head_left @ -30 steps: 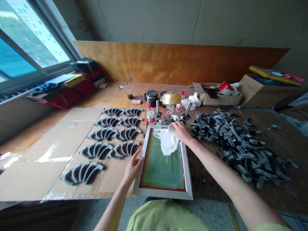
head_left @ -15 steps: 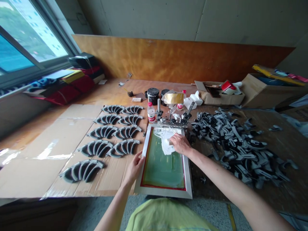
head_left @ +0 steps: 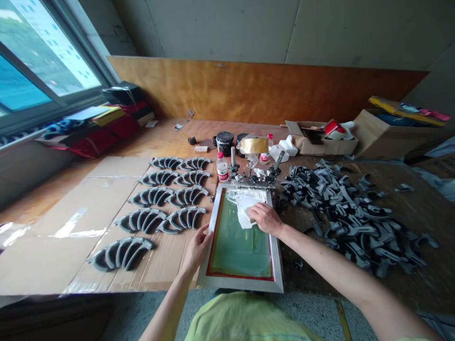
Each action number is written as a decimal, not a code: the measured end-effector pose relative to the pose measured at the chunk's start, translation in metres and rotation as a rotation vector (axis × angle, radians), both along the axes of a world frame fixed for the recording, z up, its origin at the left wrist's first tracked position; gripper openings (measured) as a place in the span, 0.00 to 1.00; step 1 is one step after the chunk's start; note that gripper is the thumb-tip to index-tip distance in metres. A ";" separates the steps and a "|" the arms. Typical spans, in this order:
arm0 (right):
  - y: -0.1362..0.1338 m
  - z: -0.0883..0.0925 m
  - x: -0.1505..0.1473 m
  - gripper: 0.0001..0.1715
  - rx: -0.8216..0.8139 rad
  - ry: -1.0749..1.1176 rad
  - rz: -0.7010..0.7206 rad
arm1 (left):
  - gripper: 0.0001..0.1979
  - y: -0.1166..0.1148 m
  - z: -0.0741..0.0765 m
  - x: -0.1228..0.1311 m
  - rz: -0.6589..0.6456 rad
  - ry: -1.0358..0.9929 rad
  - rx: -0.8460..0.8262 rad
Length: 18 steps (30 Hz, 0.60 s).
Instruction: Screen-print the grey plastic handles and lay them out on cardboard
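A screen printing frame (head_left: 278,265) with a silver rim lies in front of me, its green mesh (head_left: 236,253) edged in red. My left hand (head_left: 196,247) is closed on the left rim, thumb on top. White ink (head_left: 241,201) is smeared over the far part of the mesh. My right hand (head_left: 266,219) rests over this ink with bent fingers pressed together; what they hold is hidden beneath them. Beyond the frame's far end stands a metal hinge clamp (head_left: 252,182) with two upright posts.
Rows of curved grey parts (head_left: 144,219) lie on cardboard (head_left: 80,203) at left. A heap of similar parts (head_left: 341,208) covers the right side. Bottles (head_left: 222,168), a black tub (head_left: 225,143), a tape roll (head_left: 253,145) and cardboard boxes (head_left: 325,144) stand behind.
My right hand has slid slightly toward me over the white ink. The left hand keeps its place on the rim. The whole view has shifted a little.
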State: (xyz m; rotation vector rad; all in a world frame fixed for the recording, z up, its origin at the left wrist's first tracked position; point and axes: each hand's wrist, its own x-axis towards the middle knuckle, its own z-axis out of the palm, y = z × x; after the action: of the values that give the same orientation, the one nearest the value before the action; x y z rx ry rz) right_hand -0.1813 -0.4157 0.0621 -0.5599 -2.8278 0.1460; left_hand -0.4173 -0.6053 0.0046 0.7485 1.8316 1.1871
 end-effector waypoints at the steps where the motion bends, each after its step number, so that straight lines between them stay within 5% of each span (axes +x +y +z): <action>1: -0.006 -0.004 0.004 0.16 0.000 0.002 0.020 | 0.36 0.000 0.001 0.000 0.005 -0.018 -0.002; 6: 0.003 0.006 0.009 0.11 -0.102 0.042 0.021 | 0.36 0.000 0.010 0.003 0.029 -0.049 -0.005; 9: 0.036 0.026 -0.016 0.22 -0.145 0.050 -0.143 | 0.37 -0.001 0.025 0.002 0.030 -0.062 -0.010; 13: 0.074 0.052 -0.037 0.37 -0.034 -0.033 -0.315 | 0.40 0.000 0.068 -0.005 0.030 -0.165 0.011; 18: 0.095 0.058 0.014 0.24 0.097 0.274 -0.584 | 0.29 0.028 0.126 -0.013 0.089 -0.081 0.179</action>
State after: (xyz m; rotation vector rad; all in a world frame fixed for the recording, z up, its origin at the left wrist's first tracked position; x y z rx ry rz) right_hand -0.1674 -0.3208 0.1196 -1.2052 -2.2861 -0.0247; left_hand -0.4300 -0.5770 0.1303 0.7133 1.7231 1.4329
